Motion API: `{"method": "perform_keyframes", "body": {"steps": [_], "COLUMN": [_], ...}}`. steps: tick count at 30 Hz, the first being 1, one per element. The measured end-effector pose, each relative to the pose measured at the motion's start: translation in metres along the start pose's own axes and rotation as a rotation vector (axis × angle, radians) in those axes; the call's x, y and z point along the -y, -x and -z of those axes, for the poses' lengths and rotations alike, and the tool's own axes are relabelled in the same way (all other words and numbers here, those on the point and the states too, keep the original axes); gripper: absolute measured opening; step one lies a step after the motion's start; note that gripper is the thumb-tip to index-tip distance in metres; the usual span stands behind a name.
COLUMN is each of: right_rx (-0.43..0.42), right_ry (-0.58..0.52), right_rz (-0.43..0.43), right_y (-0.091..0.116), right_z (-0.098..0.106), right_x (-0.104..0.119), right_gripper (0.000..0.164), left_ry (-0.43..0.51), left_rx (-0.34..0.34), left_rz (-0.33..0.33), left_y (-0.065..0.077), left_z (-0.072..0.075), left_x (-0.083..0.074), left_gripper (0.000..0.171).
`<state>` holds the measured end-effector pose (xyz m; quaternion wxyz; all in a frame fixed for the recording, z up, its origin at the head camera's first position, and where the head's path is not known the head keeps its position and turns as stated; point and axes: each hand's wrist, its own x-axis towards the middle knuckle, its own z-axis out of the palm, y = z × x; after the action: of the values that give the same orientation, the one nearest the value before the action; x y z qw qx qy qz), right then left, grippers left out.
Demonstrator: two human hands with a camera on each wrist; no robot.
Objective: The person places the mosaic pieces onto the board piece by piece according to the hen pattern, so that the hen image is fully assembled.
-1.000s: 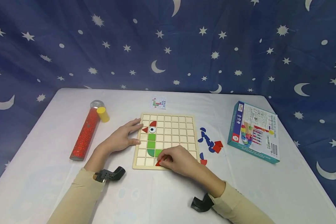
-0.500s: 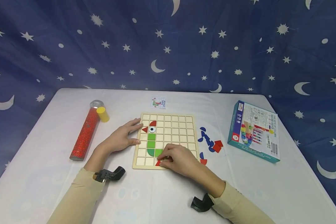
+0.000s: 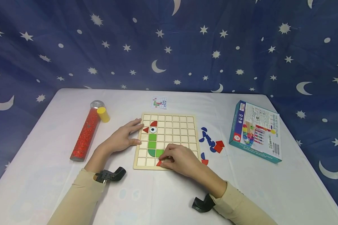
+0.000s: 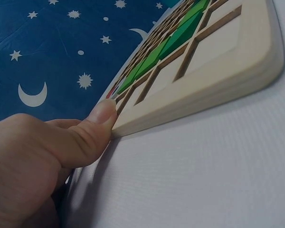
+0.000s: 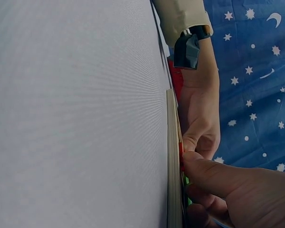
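The head camera is looking forward and down from above the near side of the table (image 3: pixel 157 200), taking in the grid board (image 3: pixel 180 131) from well back. The left wrist camera (image 3: pixel 119 174), low and tilted, is facing the board's edge from close beside the left hand (image 3: pixel 122 137). The right wrist camera (image 3: pixel 203 204), rolled sideways, is peering past the right hand (image 3: pixel 181 161); all three views are sharing board, left hand and starry backdrop (image 3: pixel 191 40)

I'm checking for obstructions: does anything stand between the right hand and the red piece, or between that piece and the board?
Nothing visible does. The right hand pinches the red piece directly, on the row of the board nearest the person. The hand hides part of the piece, so whether it sits flat is unclear.
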<state>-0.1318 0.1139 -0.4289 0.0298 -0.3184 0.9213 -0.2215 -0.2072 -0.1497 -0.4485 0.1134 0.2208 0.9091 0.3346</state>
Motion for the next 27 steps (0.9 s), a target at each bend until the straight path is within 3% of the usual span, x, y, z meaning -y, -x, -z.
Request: {"method": "perform_keyframes", "body": {"steps": [13,18,22,27], "right_rx": [0.017,0.015,-0.010,-0.012], "right_ry": [0.000,-0.012,-0.062,-0.080], "right_rz": [-0.017,-0.062,-0.128,-0.188], "right_y": [0.000,0.000,0.001,0.009], "right_z": [0.001,0.013,0.036,0.070], "right_x": [0.002,-0.002,-0.021,-0.064], "right_gripper": [0.017,0.023,0.030,0.037], "left_ry": [-0.010,-0.011,-0.003,0.010], "left_rx": [-0.001,-0.006,-0.004,0.001], "left_rz": [0.005,-0.010,-0.002,0.004], "left_y": [0.000,-0.001,0.000,0.000], "left_z": [-0.001,-0.002,-0.002,-0.001], "left_x": [0.000,0.002,0.002,0.000], "left_gripper": [0.074,0.074,0.076,0.075]}}
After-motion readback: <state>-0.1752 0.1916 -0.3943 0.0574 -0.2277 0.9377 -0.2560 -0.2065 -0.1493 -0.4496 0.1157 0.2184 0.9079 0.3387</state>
